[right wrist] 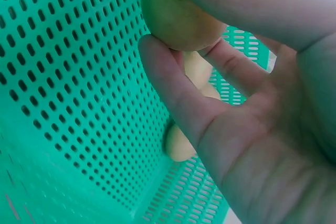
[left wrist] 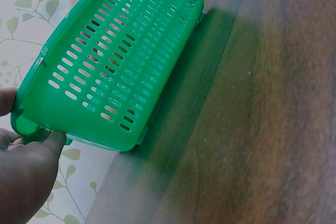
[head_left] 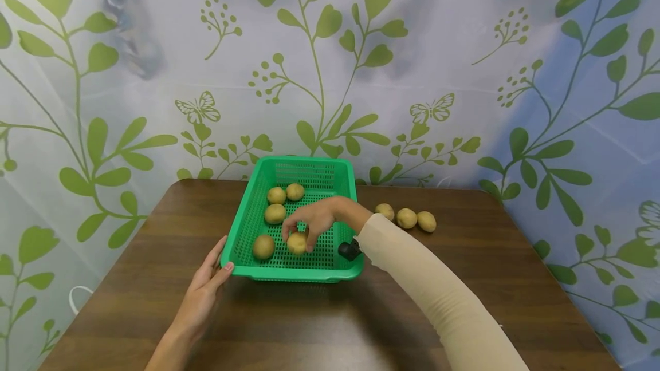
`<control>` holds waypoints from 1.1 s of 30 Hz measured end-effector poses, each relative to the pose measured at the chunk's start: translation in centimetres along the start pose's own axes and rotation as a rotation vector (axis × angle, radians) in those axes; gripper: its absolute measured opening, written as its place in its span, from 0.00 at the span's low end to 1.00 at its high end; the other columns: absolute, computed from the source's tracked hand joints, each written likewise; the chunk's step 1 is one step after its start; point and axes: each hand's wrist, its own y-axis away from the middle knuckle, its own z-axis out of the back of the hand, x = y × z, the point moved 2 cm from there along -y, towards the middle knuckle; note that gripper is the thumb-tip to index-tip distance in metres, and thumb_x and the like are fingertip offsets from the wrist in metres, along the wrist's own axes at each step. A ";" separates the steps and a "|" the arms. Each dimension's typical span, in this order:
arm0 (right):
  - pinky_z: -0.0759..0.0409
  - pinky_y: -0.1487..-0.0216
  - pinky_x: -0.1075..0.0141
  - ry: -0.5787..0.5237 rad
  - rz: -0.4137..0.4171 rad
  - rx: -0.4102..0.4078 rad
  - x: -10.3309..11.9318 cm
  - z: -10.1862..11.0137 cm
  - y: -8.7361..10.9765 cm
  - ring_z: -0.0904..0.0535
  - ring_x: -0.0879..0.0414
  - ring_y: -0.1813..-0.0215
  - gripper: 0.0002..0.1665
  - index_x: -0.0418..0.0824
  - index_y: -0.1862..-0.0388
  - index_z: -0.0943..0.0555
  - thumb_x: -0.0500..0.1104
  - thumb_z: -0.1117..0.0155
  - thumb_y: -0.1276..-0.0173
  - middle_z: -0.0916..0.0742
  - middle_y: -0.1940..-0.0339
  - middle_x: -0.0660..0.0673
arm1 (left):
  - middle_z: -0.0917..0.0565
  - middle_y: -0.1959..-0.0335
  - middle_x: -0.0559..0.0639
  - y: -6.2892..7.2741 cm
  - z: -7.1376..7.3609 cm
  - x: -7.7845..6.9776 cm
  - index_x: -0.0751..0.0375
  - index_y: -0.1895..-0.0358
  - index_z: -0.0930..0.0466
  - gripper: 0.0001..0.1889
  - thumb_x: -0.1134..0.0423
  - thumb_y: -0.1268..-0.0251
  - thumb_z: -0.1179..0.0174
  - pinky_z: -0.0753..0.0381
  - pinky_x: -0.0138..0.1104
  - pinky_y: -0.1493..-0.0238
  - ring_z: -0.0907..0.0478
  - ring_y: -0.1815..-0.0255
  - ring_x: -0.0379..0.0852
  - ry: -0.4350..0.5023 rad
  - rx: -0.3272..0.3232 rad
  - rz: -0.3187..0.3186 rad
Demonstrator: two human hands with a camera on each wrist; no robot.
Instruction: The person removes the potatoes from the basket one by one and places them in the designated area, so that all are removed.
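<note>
A: State of the hands?

B: The right hand point(head_left: 317, 216) pinches a round yellow-brown potato point(head_left: 297, 243) inside the green perforated plastic basket point(head_left: 294, 273); contact with the bottom cannot be confirmed. The left hand point(head_left: 205, 288) grips the basket's near-left corner.

A: Hazards?

B: In my judgement, two. A fingertip pinch on smooth skin could slip, dropping the potato. An uneven pull at that corner could tilt the basket, rolling the four loose yellowish potatoes point(head_left: 275, 214) together.

A wood-grained worktop point(head_left: 289, 325); behind it, toward 12 o'clock, a pale curtain point(head_left: 448, 44) printed with green leaves point(head_left: 76, 181), butterflies point(head_left: 198, 110) at 10 and 2. A white cord point(head_left: 71, 296) curves at 8 o'clock.
</note>
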 end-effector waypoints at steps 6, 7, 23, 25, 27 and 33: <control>0.22 0.42 0.67 -0.009 -0.018 -0.030 0.2 0.5 0.7 0.27 0.53 0.42 0.32 0.41 0.34 0.23 0.29 0.25 0.35 0.25 0.45 0.47 | 0.58 0.18 0.70 0.0 0.0 0.0 0.69 0.17 0.66 0.35 0.64 0.12 0.58 0.38 0.25 0.30 0.49 0.19 0.48 -0.001 -0.002 -0.006; 0.22 0.42 0.67 -0.015 -0.019 -0.037 0.2 0.6 0.9 0.28 0.53 0.42 0.32 0.41 0.34 0.23 0.29 0.25 0.35 0.25 0.45 0.47 | 0.58 0.18 0.70 0.0 0.0 0.1 0.69 0.17 0.66 0.35 0.64 0.12 0.58 0.38 0.25 0.30 0.48 0.20 0.46 -0.001 -0.003 -0.007; 0.18 0.51 0.60 -0.118 -0.073 -0.100 0.0 1.6 4.2 0.21 0.49 0.44 0.29 0.47 0.37 0.21 0.28 0.27 0.34 0.26 0.42 0.44 | 0.58 0.17 0.68 -0.1 0.1 0.0 0.67 0.16 0.66 0.35 0.63 0.12 0.58 0.39 0.24 0.31 0.53 0.19 0.54 -0.011 0.000 0.007; 0.18 0.50 0.60 -0.120 -0.076 -0.099 -0.1 1.7 4.5 0.20 0.48 0.43 0.29 0.47 0.37 0.21 0.29 0.27 0.33 0.27 0.42 0.44 | 0.58 0.17 0.68 -0.1 0.1 0.0 0.67 0.16 0.66 0.35 0.63 0.12 0.57 0.39 0.24 0.31 0.53 0.19 0.54 -0.014 -0.002 0.010; 0.18 0.50 0.60 -0.125 -0.080 -0.101 -0.3 1.8 4.8 0.20 0.47 0.44 0.29 0.48 0.37 0.21 0.28 0.27 0.33 0.27 0.42 0.44 | 0.58 0.17 0.68 -0.1 0.1 0.0 0.67 0.16 0.66 0.35 0.63 0.12 0.57 0.39 0.24 0.31 0.53 0.19 0.55 -0.013 -0.005 0.012; 0.19 0.49 0.60 -0.108 -0.074 -0.116 -0.5 2.0 5.4 0.23 0.49 0.46 0.29 0.47 0.37 0.22 0.29 0.27 0.33 0.28 0.45 0.44 | 0.59 0.17 0.68 -0.1 0.1 0.0 0.68 0.17 0.67 0.35 0.63 0.12 0.57 0.39 0.24 0.31 0.57 0.19 0.60 -0.013 -0.008 0.016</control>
